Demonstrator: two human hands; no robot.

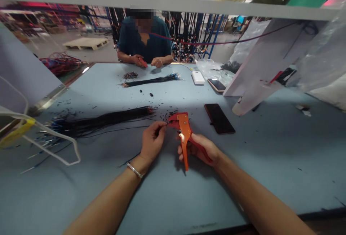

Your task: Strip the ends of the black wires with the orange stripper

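Note:
My right hand (201,149) grips the handles of an orange wire stripper (184,128), whose jaws point up and left. My left hand (152,139) pinches a thin black wire (129,161) and holds its end at the stripper's jaws. The wire trails down past my wrist onto the blue table (256,163). A bundle of black wires (108,119) lies just left of my left hand, with bare ends toward the stripper. Small cut bits of insulation (169,114) are scattered around the jaws.
A black phone (218,118) lies right of the stripper. Across the table a person in a dark shirt (143,38) works on another wire bundle (151,80). A white device (198,77) and a second phone (216,84) lie beyond. A white wire frame (54,137) sits left.

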